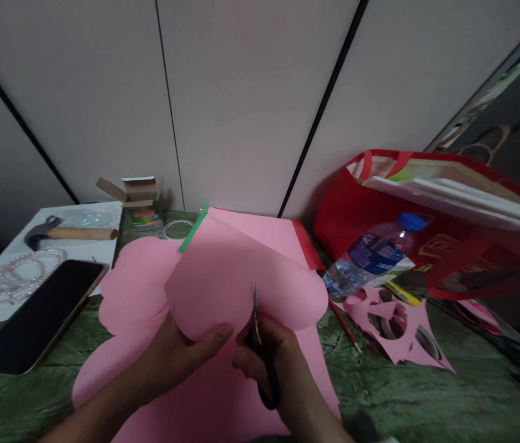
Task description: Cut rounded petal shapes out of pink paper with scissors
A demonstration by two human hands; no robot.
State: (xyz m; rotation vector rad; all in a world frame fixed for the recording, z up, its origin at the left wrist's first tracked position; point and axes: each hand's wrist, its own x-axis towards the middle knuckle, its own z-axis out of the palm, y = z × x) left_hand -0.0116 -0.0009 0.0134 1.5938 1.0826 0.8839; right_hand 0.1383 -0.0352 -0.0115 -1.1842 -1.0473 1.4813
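Note:
A sheet of pink paper [223, 271] with rounded lobes is lifted in front of me. My left hand [186, 347] pinches its lower edge, thumb on top and the other fingers hidden beneath. My right hand [269, 351] holds black-handled scissors [266, 372], whose blades point away from me at the notch between two lobes of the sheet. The blades look nearly closed. Underneath lie more pink sheets [195, 394], some with scalloped edges at the left. Behind the lifted sheet, pink paper shows a green strip [194, 229] and a red strip [308, 245] along its edges.
At left are a phone [38, 317], a hammer [79, 233] and bead strings [20, 274]. An opened small box [144, 209] stands at the back. On the right are a water bottle [370, 255], a red bag [338, 209], a red pencil [345, 326] and pink paper scraps [402, 351].

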